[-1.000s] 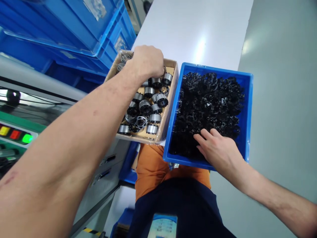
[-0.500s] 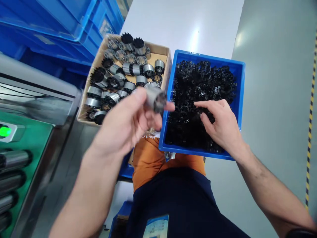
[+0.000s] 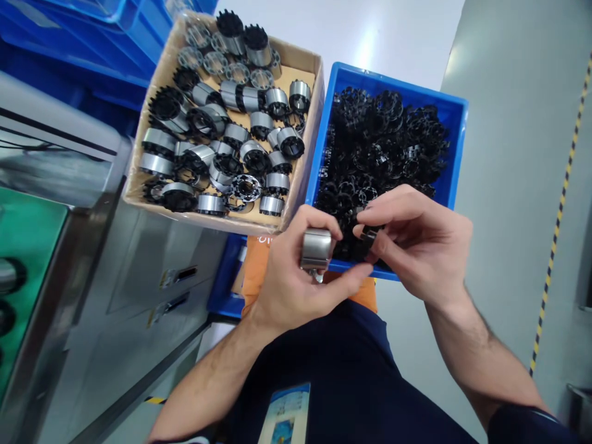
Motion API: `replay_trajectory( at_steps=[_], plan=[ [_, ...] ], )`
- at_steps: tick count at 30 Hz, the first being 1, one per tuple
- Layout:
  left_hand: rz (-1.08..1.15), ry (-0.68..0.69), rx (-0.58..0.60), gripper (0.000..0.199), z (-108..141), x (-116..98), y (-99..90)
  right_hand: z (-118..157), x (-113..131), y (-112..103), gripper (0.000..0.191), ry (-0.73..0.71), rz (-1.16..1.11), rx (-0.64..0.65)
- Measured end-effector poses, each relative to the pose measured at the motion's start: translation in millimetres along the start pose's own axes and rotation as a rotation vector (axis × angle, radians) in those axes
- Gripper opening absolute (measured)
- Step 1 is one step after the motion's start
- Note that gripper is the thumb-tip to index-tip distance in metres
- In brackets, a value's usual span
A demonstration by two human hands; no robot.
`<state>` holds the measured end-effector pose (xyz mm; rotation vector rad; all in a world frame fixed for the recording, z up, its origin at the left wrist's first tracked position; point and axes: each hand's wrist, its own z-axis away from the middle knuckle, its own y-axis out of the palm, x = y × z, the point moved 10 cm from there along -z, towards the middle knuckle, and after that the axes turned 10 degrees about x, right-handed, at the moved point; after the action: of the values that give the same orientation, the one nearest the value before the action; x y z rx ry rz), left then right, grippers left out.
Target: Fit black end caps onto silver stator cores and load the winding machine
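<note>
My left hand (image 3: 296, 277) is wrapped round a silver metal cylinder (image 3: 316, 248), in front of the near edge of the blue bin. Just to its right, my right hand (image 3: 416, 246) pinches a small black toothed ring (image 3: 369, 237) between thumb and fingers, over the bin's near part. The blue bin (image 3: 460, 154) holds a heap of black plastic rings (image 3: 388, 142). Left of it, a cardboard box (image 3: 318, 92) contains silver cylinders (image 3: 158, 141), several with black toothed ends.
Large blue crates (image 3: 92, 43) stand at the upper left. A white table (image 3: 407, 37) lies beyond the bin. On the left are a grey machine (image 3: 55, 117) and a green surface (image 3: 32, 265) with metal rollers. Yellow-black tape (image 3: 562, 209) runs along the floor at right.
My left hand has moved right and down with the cylinder, away from the box. My right hand has come up with a black ring from the bin. The view has shifted.
</note>
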<state>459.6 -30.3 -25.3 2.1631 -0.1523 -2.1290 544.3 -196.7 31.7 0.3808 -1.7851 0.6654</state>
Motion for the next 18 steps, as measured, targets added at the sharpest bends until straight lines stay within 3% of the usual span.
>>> replay_trajectory(
  at_steps=[5,9,13,18],
  plan=[
    [-0.063,0.096,0.06,0.027,-3.2,-29.1,10.4,6.5,-0.6,3.0,0.029,0.066,-0.138,0.037],
    [0.005,0.022,0.061,0.019,1.1,-18.2,8.0,17.1,-21.6,8.4,0.054,0.145,-0.206,0.093],
    [0.184,-0.017,0.067,0.026,4.6,-2.9,11.2,19.5,-14.6,6.0,0.046,0.026,-0.225,0.017],
    [0.416,-0.091,0.016,0.048,8.1,10.8,19.2,24.1,3.5,4.1,0.06,0.021,-0.088,-0.13]
  ],
)
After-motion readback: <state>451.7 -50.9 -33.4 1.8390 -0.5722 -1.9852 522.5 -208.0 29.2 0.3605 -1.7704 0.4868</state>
